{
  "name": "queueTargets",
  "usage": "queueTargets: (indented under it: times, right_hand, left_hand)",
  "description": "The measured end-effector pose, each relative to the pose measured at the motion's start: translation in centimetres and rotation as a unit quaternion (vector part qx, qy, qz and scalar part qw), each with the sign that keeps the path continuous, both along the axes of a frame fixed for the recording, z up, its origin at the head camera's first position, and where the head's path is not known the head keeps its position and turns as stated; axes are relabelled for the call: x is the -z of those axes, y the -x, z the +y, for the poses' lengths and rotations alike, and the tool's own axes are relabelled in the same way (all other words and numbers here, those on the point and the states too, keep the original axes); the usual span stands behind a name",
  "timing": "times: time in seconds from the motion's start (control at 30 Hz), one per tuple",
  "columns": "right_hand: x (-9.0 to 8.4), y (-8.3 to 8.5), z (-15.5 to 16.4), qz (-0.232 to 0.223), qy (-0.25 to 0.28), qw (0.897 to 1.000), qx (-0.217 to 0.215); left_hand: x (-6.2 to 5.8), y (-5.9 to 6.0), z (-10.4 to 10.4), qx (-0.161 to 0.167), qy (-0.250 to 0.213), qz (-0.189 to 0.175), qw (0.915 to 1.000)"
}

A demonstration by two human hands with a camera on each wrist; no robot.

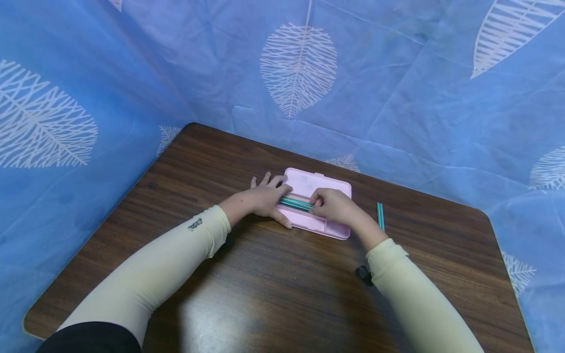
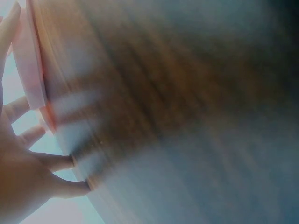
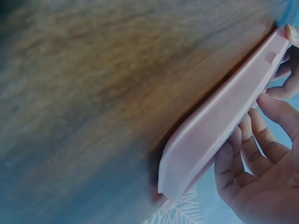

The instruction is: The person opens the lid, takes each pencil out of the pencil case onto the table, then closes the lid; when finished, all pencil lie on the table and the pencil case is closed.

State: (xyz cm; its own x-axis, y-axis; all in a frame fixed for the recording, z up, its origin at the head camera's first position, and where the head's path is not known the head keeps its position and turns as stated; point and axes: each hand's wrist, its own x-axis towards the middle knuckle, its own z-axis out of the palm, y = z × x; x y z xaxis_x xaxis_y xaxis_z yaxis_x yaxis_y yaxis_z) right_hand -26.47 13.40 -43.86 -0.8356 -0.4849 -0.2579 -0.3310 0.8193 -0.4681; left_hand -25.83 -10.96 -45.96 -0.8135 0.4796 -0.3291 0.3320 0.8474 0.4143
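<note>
An opened pink pencil case lies on the table, its lid laid back on the far side. Several green pencils lie lengthwise in its tray. My left hand rests on the case's left end with fingers spread, thumb along the near edge. In the left wrist view those fingers reach past the case's end. My right hand bends over the tray, thumb and fingertips pinching at the right ends of the pencils. In the right wrist view its curled fingers hang over the case wall, which hides the pencils.
To the right of the case, two more green pencils lie side by side, partly behind my right forearm. A small black object shows beside my right sleeve. Blue leaf-patterned cloth hangs behind the brown wooden table.
</note>
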Motion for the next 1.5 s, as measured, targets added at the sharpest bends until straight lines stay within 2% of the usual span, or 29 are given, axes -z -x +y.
queueTargets:
  times: [0.23, 0.53, 0.6, 0.67, 0.83, 0.97, 1.17, 1.4, 1.5]
  right_hand:
    - [-0.14, 0.18, -0.25, -0.006, -0.01, 1.0, -0.026]
    - [-0.32, 0.37, -0.37, -0.01, -0.015, 0.999, -0.052]
    - [-0.26, 0.45, -0.34, -0.018, -0.015, 0.998, -0.056]
    - [-0.22, 0.53, -0.29, -0.028, -0.015, 0.998, -0.06]
    - [-0.2, 0.81, -0.14, -0.062, -0.011, 0.996, -0.066]
    - [-0.28, 0.81, -0.04, -0.069, -0.009, 0.995, -0.071]
    - [-0.02, 0.64, -0.09, -0.035, -0.018, 0.996, -0.086]
    - [0.01, 0.16, -0.15, -0.001, -0.038, 0.993, -0.113]
    - [0.04, 0.01, -0.24, 0.015, -0.057, 0.989, -0.132]
  left_hand:
    - [0.86, 0.54, 0.01, -0.004, -0.011, -0.008, 0.9999]
    - [0.71, 0.39, 0.08, -0.004, -0.004, -0.006, 1.0]
    - [0.75, 0.39, 0.11, -0.002, -0.001, -0.006, 1.0]
    - [0.31, 0.15, 0.15, -0.001, 0.002, -0.008, 1.0]
    - [0.38, 0.14, 0.14, 0.002, 0.013, 0.005, 0.9999]
    - [0.39, 0.15, 0.12, 0.002, 0.015, 0.007, 0.9999]
    - [0.37, 0.36, 0.1, 0.002, 0.012, 0.003, 0.9999]
    - [-0.09, -0.07, 0.15, 0.001, 0.007, -0.002, 1.0]
    - [0.44, 0.08, 0.23, -0.001, 0.001, -0.003, 1.0]
